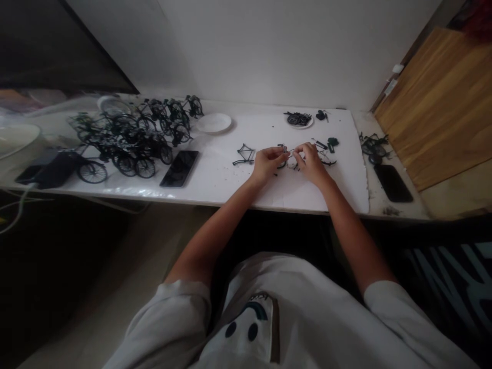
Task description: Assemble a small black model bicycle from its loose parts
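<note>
My left hand is closed in a pinch on a small dark part over the white board. Close beside it on the right, my right hand pinches something thin that I cannot make out. The fingertips of both hands almost meet. Left of my left hand lies a small dark bicycle frame. Thin black pieces lie under and around my right hand, with a dark green part just beyond it. Farther back, a white dish holds a heap of black parts.
Several miniature bicycles stand crowded at the left, beside a phone and a white plate. At the right are another phone, a dark green pile and a wooden panel. A wall rises behind.
</note>
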`<action>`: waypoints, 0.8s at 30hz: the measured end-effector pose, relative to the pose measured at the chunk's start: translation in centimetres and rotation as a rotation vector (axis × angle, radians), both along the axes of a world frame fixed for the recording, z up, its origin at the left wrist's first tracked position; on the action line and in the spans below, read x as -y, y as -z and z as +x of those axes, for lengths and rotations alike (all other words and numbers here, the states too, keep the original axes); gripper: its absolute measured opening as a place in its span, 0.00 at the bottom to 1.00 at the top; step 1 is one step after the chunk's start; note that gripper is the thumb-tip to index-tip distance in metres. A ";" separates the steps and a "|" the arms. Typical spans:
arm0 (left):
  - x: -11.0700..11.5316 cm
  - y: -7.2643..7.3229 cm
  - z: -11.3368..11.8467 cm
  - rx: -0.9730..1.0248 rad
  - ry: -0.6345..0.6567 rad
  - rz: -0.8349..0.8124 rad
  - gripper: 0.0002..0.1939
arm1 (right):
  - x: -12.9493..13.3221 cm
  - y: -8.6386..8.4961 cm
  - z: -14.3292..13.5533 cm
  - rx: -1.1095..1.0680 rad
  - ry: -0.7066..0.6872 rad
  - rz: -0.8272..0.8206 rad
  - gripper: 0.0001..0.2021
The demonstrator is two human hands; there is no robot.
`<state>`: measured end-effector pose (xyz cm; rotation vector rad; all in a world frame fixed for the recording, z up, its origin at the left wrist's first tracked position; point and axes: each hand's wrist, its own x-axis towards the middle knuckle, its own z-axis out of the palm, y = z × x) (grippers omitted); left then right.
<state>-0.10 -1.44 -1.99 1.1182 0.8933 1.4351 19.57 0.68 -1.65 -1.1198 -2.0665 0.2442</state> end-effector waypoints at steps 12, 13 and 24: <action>0.4 -0.2 0.2 -0.047 0.059 0.027 0.22 | 0.2 -0.5 -0.4 -0.278 -0.099 -0.092 0.13; 0.4 -0.3 0.2 -0.052 0.056 0.025 0.22 | 0.3 -0.6 -0.5 -0.293 -0.099 -0.098 0.13; 0.5 -0.5 0.1 -0.022 0.033 0.018 0.23 | 1.0 -1.3 -0.9 -0.378 -0.082 -0.029 0.16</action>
